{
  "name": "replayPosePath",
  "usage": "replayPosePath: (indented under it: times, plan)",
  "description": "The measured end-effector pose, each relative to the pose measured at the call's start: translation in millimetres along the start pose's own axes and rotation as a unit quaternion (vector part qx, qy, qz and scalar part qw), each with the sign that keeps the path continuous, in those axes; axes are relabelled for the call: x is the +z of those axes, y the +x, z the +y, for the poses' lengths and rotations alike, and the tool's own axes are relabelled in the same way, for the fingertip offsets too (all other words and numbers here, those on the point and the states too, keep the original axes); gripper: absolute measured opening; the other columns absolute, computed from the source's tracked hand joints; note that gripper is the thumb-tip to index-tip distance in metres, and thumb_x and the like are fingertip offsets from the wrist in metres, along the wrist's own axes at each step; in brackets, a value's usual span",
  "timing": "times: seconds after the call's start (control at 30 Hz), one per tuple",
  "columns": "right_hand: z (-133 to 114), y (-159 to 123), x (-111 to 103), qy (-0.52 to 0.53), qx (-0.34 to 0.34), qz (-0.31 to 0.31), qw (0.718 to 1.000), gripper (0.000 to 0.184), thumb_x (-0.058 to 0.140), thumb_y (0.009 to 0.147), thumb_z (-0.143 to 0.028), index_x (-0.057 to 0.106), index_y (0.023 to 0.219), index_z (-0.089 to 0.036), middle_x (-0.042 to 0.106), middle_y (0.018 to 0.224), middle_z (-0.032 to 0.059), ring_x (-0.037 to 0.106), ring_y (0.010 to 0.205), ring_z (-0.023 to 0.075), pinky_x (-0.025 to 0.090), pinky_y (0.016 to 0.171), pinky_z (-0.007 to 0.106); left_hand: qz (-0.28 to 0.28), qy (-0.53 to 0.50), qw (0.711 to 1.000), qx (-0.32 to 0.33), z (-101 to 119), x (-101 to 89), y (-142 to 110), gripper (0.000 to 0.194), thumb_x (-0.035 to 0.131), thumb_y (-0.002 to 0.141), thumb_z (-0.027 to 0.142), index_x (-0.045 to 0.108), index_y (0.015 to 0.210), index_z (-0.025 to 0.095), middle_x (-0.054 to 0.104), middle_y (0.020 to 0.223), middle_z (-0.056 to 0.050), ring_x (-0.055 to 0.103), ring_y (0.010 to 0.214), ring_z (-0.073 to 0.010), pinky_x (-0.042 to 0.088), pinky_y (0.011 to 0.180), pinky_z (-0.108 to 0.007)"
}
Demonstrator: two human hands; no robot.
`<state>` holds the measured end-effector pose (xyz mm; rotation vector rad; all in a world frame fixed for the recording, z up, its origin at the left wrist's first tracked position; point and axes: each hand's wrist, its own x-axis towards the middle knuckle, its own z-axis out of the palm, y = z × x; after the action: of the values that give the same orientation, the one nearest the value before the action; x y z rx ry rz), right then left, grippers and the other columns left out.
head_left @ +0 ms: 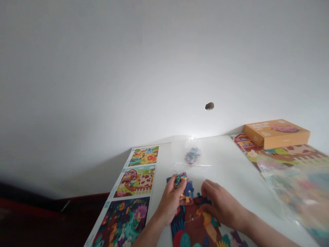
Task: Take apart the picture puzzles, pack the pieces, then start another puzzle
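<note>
My left hand [171, 198] is closed around a small bunch of jigsaw puzzle pieces [189, 189], blue, purple and orange, with the thumb on top. Below it lies a partly joined jigsaw puzzle [191, 223] with a brown ground, an orange animal and coloured plants. My right hand [222, 204] is over the puzzle's upper right edge, its fingers curled and the thumb low beside the orange animal. Whatever is between those fingers is hidden. Behind the hands, a clear plastic bag [192, 156] with more puzzle pieces lies on the white table [164, 171].
A sheet with three pictures [135, 181] lies along the table's left side. At the back right, an orange puzzle box [285, 137] rests on a farm picture [305, 152]. Nearer lies a clear plastic packet [295, 192]. A white wall [154, 85] with a hole stands behind.
</note>
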<state>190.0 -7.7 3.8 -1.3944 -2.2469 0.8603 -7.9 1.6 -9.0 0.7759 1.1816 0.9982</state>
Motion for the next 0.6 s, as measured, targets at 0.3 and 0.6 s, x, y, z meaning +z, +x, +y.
replayPosePath:
  times: [0.3, 0.6]
  plan:
    - [-8.8, -3.8, -2.7, 0.177, -0.026, 0.001, 0.984, 0.013, 0.054, 0.076, -0.01, 0.05, 0.082, -0.02, 0.052, 0.07, -0.0038, 0.045, 0.065, 0.0123, 0.035, 0.06, 0.024, -0.011, 0.082, 0.997, 0.013, -4.1, -10.7, 1.2, 0.066, 0.066, 0.08, 0.055, 0.044, 0.132, 0.02, 0.064, 0.119, -0.012, 0.068, 0.098, -0.0261, 0.059, 0.075, -0.035]
    - [-6.0, -4.5, 0.3, 0.228, -0.082, 0.017, 0.97, 0.007, 0.056, 0.079, -0.014, 0.051, 0.079, -0.019, 0.051, 0.07, -0.0021, 0.044, 0.065, 0.0127, 0.036, 0.062, 0.025, -0.045, 0.285, 0.948, 0.136, -3.1, -17.1, -1.8, 0.058, 0.056, 0.089, 0.05, 0.048, 0.135, 0.016, 0.052, 0.14, -0.013, 0.044, 0.132, -0.0297, 0.031, 0.112, -0.042]
